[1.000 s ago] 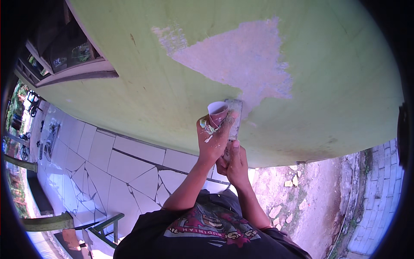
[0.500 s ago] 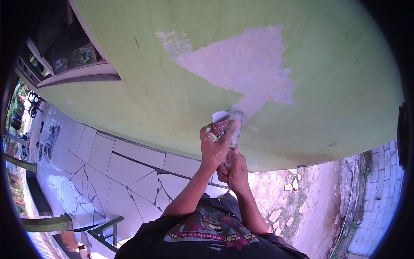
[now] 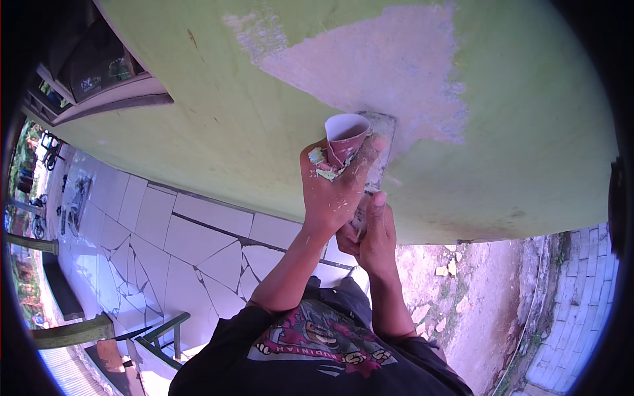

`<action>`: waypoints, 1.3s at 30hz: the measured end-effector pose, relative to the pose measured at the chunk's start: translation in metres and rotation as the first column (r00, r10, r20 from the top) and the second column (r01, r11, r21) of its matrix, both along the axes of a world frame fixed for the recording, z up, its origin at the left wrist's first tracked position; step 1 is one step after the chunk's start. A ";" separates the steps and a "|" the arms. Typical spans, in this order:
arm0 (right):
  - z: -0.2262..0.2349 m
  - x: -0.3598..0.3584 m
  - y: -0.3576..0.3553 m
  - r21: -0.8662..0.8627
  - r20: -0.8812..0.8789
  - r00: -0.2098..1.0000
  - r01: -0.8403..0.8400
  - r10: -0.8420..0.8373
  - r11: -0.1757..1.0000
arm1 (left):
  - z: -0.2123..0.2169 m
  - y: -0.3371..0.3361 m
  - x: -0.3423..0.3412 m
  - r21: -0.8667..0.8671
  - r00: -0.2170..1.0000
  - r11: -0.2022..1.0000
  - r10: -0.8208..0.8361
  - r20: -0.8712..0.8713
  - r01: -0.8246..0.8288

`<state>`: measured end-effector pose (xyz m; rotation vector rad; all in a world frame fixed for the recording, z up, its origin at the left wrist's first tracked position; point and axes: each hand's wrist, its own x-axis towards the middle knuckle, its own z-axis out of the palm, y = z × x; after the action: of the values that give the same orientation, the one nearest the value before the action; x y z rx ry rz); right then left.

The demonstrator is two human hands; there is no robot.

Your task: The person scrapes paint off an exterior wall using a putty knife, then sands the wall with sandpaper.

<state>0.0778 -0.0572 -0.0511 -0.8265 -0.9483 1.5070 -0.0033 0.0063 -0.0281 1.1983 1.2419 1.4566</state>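
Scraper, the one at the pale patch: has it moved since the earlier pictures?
Yes, upward: judged against the pale patch, the scraper has its top edge higher now, nearer the patch's wide part.

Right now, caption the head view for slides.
Right grip on flat scraper, left grip over its blade with a rolled sheet, at a pale patch on a green wall.

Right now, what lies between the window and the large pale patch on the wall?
In the head view, green wall lies between the window and the pale patch, with a thin dark mark and, nearer the patch, pale streaks.
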 end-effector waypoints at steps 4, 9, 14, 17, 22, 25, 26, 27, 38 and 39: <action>-0.026 -0.010 -0.018 -0.144 -0.023 1.000 0.003 -0.006 0.990 | -0.024 -0.007 -0.007 -0.077 0.984 0.995 -0.051 0.170 0.065; 0.004 -0.010 -0.006 -0.057 -0.048 0.999 0.020 -0.023 0.998 | -0.002 -0.008 -0.005 -0.063 0.997 0.998 -0.011 0.076 0.016; -0.015 -0.013 -0.011 -0.115 -0.092 0.996 -0.022 0.011 0.993 | -0.031 -0.008 -0.004 0.038 0.984 0.999 -0.017 0.180 0.011; 0.005 -0.008 -0.014 -0.080 -0.063 0.998 -0.010 0.005 0.997 | 0.006 -0.010 -0.004 -0.093 0.985 0.992 -0.065 0.159 0.081; -0.029 -0.013 -0.021 -0.167 -0.057 0.998 -0.028 0.019 0.986 | -0.041 -0.013 -0.004 -0.018 0.981 1.000 0.028 0.191 -0.025; -0.035 -0.016 -0.024 -0.192 -0.027 0.999 0.015 -0.021 0.981 | -0.044 -0.009 -0.013 -0.136 0.989 0.987 -0.064 0.137 0.082; -0.028 -0.017 -0.026 -0.186 -0.026 1.000 0.011 -0.016 0.982 | -0.036 -0.012 -0.015 -0.202 0.997 0.978 -0.048 0.066 0.060; -0.023 -0.018 -0.024 -0.172 -0.025 1.000 0.004 -0.008 0.985 | -0.010 -0.015 -0.020 -0.179 0.976 0.967 -0.158 0.148 0.183; -0.021 -0.013 -0.001 -0.045 0.085 0.995 0.062 -0.058 0.997 | -0.032 -0.001 -0.009 0.011 0.988 0.998 -0.062 0.143 0.061; -0.008 -0.010 0.000 0.009 0.064 0.997 0.047 -0.048 0.999 | -0.014 -0.002 -0.009 0.009 0.983 0.999 -0.042 0.178 0.041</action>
<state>0.0674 -0.0574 -0.0594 -0.8901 -0.9744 1.4428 -0.0121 0.0042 -0.0419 1.0660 1.0862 1.5022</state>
